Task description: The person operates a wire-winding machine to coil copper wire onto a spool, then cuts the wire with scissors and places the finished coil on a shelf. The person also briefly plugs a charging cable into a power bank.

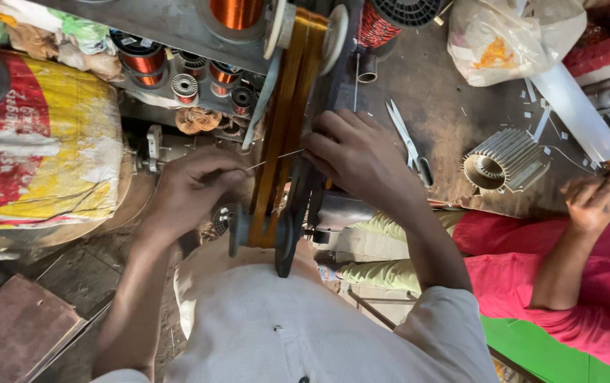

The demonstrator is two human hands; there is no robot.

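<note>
L hand (190, 186) closed in a pinch on a thin wire (271, 160), which runs across w/ its other end at the R hand (351, 152). R hand fingers curled, gripping the wire end and pressing on the copper coil (287, 120), wound btwn two discs on a winder frame. Scissors (407, 142) lie on the worktop (446, 106) just right of R hand; finned metal housing (505, 159) further right. Another person's hand (592, 202) near a white tube (578, 110).

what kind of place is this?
Probably a small motor-rewinding workshop. The person's left hand and right hand work a thin wire at a long copper coil on a winding frame; spools of copper wire sit behind, and a finned motor housing and scissors lie on the bench.
</note>
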